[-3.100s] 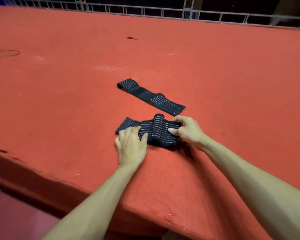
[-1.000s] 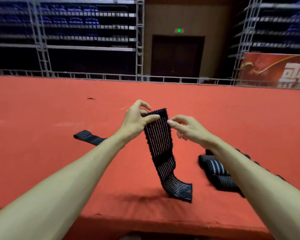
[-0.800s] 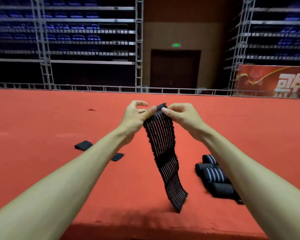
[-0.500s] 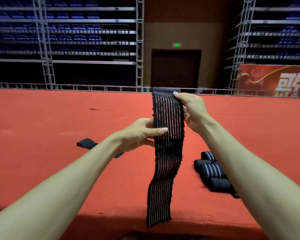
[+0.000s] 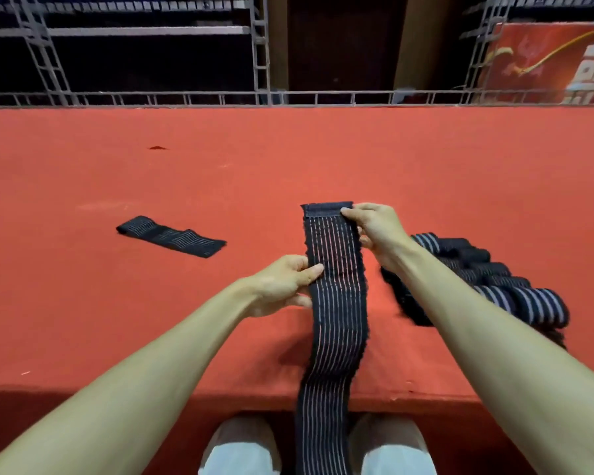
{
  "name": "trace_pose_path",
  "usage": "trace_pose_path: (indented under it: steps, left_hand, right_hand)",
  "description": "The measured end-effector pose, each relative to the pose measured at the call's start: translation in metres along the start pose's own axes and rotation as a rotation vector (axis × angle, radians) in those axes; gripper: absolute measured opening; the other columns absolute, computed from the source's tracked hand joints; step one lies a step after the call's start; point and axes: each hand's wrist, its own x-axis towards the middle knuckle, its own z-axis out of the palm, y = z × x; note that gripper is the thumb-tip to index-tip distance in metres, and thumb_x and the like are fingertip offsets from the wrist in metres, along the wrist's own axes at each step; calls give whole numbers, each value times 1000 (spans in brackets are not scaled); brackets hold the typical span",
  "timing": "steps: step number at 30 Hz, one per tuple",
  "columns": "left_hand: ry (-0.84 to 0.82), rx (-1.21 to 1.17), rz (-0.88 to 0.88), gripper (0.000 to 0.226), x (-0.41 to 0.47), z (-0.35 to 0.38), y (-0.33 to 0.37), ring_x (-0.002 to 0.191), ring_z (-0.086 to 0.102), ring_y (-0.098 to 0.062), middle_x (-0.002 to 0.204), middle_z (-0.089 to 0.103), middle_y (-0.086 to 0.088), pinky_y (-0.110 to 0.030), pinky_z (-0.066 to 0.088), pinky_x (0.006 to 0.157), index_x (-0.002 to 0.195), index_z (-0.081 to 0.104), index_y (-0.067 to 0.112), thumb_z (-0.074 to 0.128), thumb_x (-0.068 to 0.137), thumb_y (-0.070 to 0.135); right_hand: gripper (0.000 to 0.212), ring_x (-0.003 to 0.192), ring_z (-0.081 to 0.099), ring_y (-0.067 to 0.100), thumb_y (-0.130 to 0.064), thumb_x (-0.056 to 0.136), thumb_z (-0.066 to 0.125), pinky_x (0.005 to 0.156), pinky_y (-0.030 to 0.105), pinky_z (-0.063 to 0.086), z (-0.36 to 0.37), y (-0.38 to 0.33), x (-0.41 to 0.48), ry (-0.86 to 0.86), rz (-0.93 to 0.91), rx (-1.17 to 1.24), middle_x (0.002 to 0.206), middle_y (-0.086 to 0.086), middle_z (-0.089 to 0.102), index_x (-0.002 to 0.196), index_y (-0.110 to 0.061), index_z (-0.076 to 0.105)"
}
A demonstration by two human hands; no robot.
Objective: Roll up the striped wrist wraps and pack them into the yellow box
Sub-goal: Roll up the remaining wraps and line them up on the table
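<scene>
The person holds one striped wrist wrap [image 5: 333, 303] stretched out lengthwise above the red surface [image 5: 288, 159], and none of it is rolled. Its sewn top end is up by the right hand, and its lower end hangs past the near edge of the surface, down between the person's shoes [image 5: 240, 447]. The right hand [image 5: 374, 231] pinches the wrap's upper right corner between thumb and fingers. The left hand [image 5: 282, 286] pinches its left edge lower down, with the thumb on the striped face and the fingers behind. The hands are apart, each clamped on the same wrap. To the right, partly hidden by the right forearm, a cluster of rolled wraps [image 5: 494, 282] lies close together on the surface; their number cannot be told. Well to the left, a flat wrap [image 5: 172, 236] lies unrolled, apart from everything else. The yellow box is not in view. By this showing, the rolling is well along but not finished: several wraps are done, the one in hand looks straightened ready for rolling, and the flat one waits. Packing seems not to have begun, since the rolls sit loose on the surface, though with the box out of sight that cannot be confirmed.
</scene>
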Motion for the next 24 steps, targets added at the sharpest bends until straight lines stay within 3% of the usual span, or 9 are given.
trace_pose_path:
  steps: [2,4,6,10,12,16,20,24]
  left_hand:
    - [61,105,9,24,21,-2,-22,95,66,-16,105,69,-6,-33,52,81,115,60,4,45,102,19]
    - [170,183,84,16,42,-4,-41,77,63,-5,94,67,-1,-20,50,65,106,63,8,48,101,13]
    - [280,271,168,12,58,-11,-60,66,56,3,83,64,7,-20,44,60,98,65,10,54,98,14]
    - [434,564,130,26,82,-32,-96,68,54,-14,71,60,4,-43,44,71,74,58,15,62,91,34]
    - [516,661,105,22,85,-39,-110,76,55,-16,73,60,5,-41,41,78,76,60,19,67,88,36]
    - [698,553,190,24,87,-42,-126,71,48,-9,71,53,9,-36,43,75,86,57,24,78,78,18]
    - [685,622,243,31,89,-41,-126,73,49,-8,75,52,11,-41,46,77,80,52,36,76,77,17]
    - [688,519,215,24,87,-43,-125,68,47,-2,77,52,10,-26,42,73,86,58,29,74,80,12]
  right_hand:
    - [10,37,44,2,-7,90,64,37,18,33,-7,21,17,11,46,-11,65,1,55,95,-10,57]
    - [12,36,40,3,-2,91,62,38,19,32,-10,41,34,11,88,-3,63,3,49,93,-9,53]
    - [13,35,40,5,1,91,61,37,19,32,-8,60,50,9,133,-8,62,4,46,95,-7,52]
    - [14,48,41,11,-5,88,68,45,23,32,0,100,79,3,132,-132,65,3,48,88,-11,55]
    - [13,54,45,10,-8,86,71,51,23,36,7,116,93,1,94,-222,69,-1,53,84,-12,58]
    - [13,73,56,11,-20,82,77,71,25,42,18,151,111,52,57,-407,82,-3,64,87,-17,65]
    - [14,81,57,15,-20,82,76,71,20,35,16,170,110,86,19,-628,83,-1,63,91,-12,68]
    - [29,104,51,24,-7,84,64,82,23,31,23,166,105,144,-60,-751,106,12,56,111,-7,54]
